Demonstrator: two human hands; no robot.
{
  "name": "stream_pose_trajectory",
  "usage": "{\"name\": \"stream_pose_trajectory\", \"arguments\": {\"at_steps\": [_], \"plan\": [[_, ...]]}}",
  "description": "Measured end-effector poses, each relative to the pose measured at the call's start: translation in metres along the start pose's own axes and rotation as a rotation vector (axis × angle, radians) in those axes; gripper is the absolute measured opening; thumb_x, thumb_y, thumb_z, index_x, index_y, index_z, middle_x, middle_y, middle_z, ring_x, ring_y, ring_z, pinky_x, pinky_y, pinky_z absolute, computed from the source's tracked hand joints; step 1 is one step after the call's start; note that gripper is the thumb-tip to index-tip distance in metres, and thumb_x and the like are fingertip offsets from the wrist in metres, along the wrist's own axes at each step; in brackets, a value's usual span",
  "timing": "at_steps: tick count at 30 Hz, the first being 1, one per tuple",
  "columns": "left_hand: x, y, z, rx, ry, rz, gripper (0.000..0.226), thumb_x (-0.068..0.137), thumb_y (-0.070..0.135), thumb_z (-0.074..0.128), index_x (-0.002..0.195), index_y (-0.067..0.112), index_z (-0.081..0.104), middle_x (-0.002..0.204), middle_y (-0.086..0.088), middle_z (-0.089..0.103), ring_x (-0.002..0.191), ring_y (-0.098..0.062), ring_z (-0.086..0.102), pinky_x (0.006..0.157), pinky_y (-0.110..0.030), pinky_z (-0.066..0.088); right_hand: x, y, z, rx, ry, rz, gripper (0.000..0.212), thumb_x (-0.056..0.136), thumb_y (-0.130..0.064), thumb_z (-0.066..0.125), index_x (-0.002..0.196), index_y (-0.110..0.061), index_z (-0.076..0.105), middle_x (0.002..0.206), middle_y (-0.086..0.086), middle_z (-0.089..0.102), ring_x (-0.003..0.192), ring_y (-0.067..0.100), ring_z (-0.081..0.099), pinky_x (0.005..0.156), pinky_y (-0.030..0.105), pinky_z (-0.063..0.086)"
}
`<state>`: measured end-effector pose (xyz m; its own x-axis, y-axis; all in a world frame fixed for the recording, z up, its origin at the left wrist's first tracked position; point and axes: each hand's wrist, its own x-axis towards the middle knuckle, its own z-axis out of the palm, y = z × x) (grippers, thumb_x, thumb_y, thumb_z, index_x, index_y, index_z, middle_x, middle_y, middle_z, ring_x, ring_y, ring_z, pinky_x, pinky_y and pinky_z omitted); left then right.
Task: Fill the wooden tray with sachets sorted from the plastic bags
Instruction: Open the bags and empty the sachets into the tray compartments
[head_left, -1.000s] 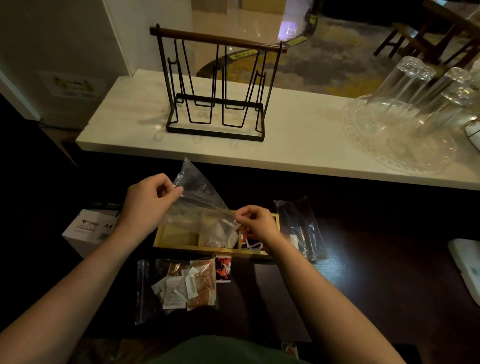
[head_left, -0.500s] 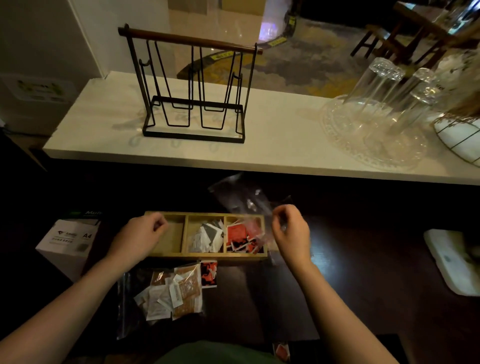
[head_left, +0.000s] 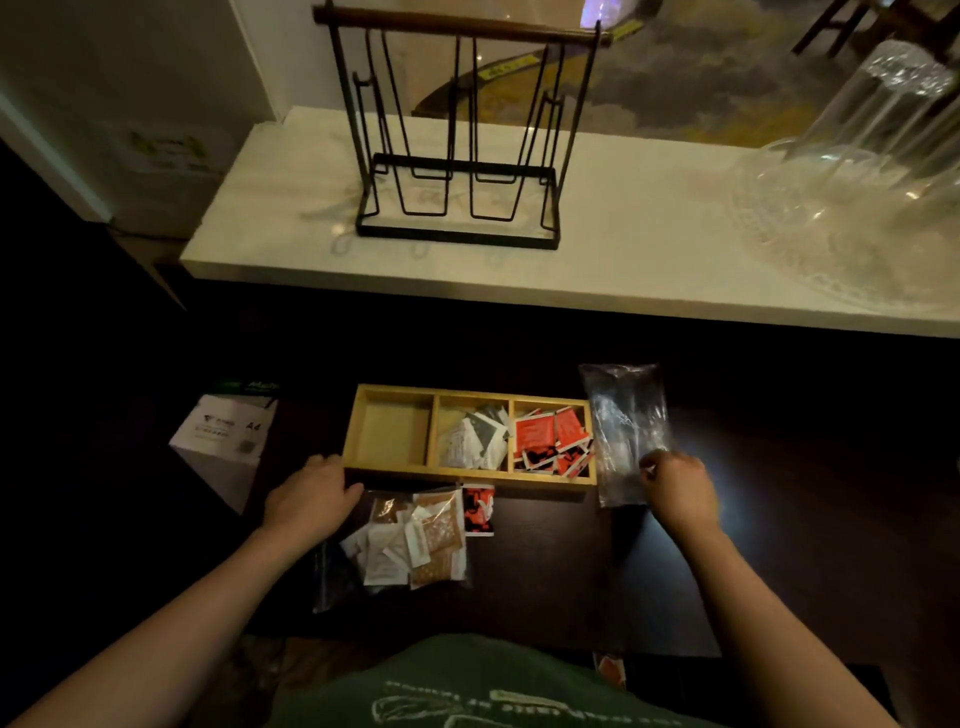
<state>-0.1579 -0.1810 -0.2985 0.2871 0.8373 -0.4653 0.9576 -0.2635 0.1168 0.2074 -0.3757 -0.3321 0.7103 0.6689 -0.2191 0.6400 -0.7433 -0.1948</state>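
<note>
far left, beside the dark tabletop (head_left: 545, 582), a white a4 paper box (head_left: 224, 435), standing apart from everything else. next, left hand (head_left: 310, 498) lying palm down at the near-left corner of the wooden tray (head_left: 470, 474), fingers loosely curled, fingertips touching the tray's front wall, gripping nothing. just in front of the tray, a clear plastic bag (head_left: 400, 545) flat on the tabletop, packed with white and brown sachets (head_left: 435, 535), its top edge tucked against the hand. one red-and-black sachet (head_left: 478, 509) lying loose at the bag's right edge, just short of the tray's front wall. tray itself square to the near edge, three compartments: left one bare wood, middle one holding a heap of white and grey sachets (head_left: 474, 436), right one stuffed with red sachets (head_left: 551, 439), a few spilling over its front rim. touching the tray's right end, an emptied clear bag (head_left: 623, 426), crumpled, lying lengthwise toward the counter. right hand (head_left: 678, 491) at that bag's near end, fingers curled in, thumb and forefinger pinched on the plastic. up behind, on the pale counter (head_left: 649, 249), a black wire rack (head_left: 457, 135) left of centre and upturned glasses (head_left: 883, 130) on a clear patterned dish at the far right.
</note>
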Motion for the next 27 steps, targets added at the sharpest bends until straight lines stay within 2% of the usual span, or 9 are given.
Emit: {"name": "stream_pose_trajectory", "arguments": {"at_steps": [2,4,8,11,14,17,21,24,27], "plan": [[-0.003,-0.011,0.006,-0.055,0.013,-0.097,0.041,0.089,0.048,0.048,0.108,0.011,0.047,0.112,-0.010,0.050,0.094,-0.030,0.057,0.067,-0.034,0.043,-0.001,-0.001,0.003,-0.125,-0.026,0.003,0.021,0.083,-0.018,0.058,0.094,-0.007,0.072,0.104,0.023,0.067,0.098,0.040,0.058,0.078,0.039,0.050],[-0.006,-0.023,0.013,-0.198,-0.034,-0.195,0.045,0.088,0.047,0.051,0.110,0.009,0.043,0.112,-0.012,0.050,0.096,-0.032,0.057,0.069,-0.034,0.042,-0.003,-0.007,0.000,-0.158,0.078,0.009,0.026,0.084,-0.021,0.058,0.096,0.000,0.068,0.104,0.028,0.063,0.097,0.044,0.055,0.078,0.044,0.048],[-0.014,-0.042,0.028,-0.629,-0.257,-0.287,0.028,0.091,0.031,0.054,0.099,0.005,0.048,0.084,-0.007,0.062,0.068,-0.019,0.063,0.051,-0.030,0.051,-0.012,-0.032,-0.012,-0.123,0.432,-0.107,0.031,0.076,-0.020,0.052,0.093,0.005,0.061,0.095,0.030,0.057,0.088,0.045,0.052,0.075,0.049,0.044],[-0.024,-0.046,0.034,-0.759,-0.310,-0.255,0.011,0.091,0.016,0.053,0.085,0.008,0.056,0.072,-0.006,0.062,0.057,-0.015,0.060,0.051,-0.026,0.050,-0.020,-0.062,-0.021,-0.071,0.453,-0.279,0.028,0.078,-0.019,0.053,0.097,-0.001,0.063,0.103,0.023,0.059,0.092,0.041,0.051,0.081,0.047,0.041],[-0.031,-0.042,0.023,-0.782,-0.271,-0.135,0.018,0.089,0.011,0.057,0.072,0.011,0.054,0.066,-0.005,0.062,0.058,-0.014,0.059,0.053,-0.026,0.050,-0.046,-0.102,-0.018,0.017,0.274,-0.472,0.023,0.078,-0.016,0.066,0.100,-0.010,0.065,0.107,0.010,0.060,0.099,0.028,0.054,0.085,0.040,0.049],[-0.038,-0.032,0.006,-0.742,-0.296,0.008,0.021,0.087,0.011,0.061,0.067,0.013,0.055,0.061,0.000,0.058,0.059,-0.011,0.058,0.054,-0.024,0.050,-0.076,-0.142,-0.011,0.224,-0.112,-0.614,0.021,0.090,-0.018,0.056,0.110,-0.021,0.061,0.115,-0.006,0.054,0.100,0.006,0.053,0.089,0.025,0.051],[-0.050,-0.002,-0.013,-0.749,-0.310,0.170,0.022,0.087,0.014,0.062,0.066,0.017,0.057,0.062,0.002,0.061,0.061,-0.010,0.060,0.053,-0.020,0.049,-0.107,-0.186,-0.006,0.471,-0.600,-0.729,0.021,0.091,-0.029,0.061,0.109,-0.020,0.060,0.111,-0.003,0.060,0.093,0.006,0.059,0.079,0.021,0.052],[-0.053,0.023,-0.019,-0.749,-0.232,0.222,0.023,0.087,0.014,0.061,0.065,0.019,0.055,0.059,0.003,0.058,0.055,-0.004,0.055,0.053,-0.020,0.044,-0.118,-0.200,-0.006,0.582,-0.672,-0.650,0.035,0.083,-0.034,0.070,0.109,-0.017,0.053,0.107,0.002,0.063,0.093,0.012,0.060,0.076,0.022,0.052],[-0.055,0.045,-0.017,-0.680,-0.113,0.202,0.025,0.086,0.020,0.063,0.063,0.022,0.053,0.060,0.004,0.056,0.057,-0.009,0.052,0.057,-0.029,0.041,-0.115,-0.200,-0.010,0.659,-0.620,-0.521,0.035,0.080,-0.032,0.073,0.100,-0.021,0.047,0.095,-0.006,0.060,0.078,0.002,0.056,0.063,0.011,0.045]]}}
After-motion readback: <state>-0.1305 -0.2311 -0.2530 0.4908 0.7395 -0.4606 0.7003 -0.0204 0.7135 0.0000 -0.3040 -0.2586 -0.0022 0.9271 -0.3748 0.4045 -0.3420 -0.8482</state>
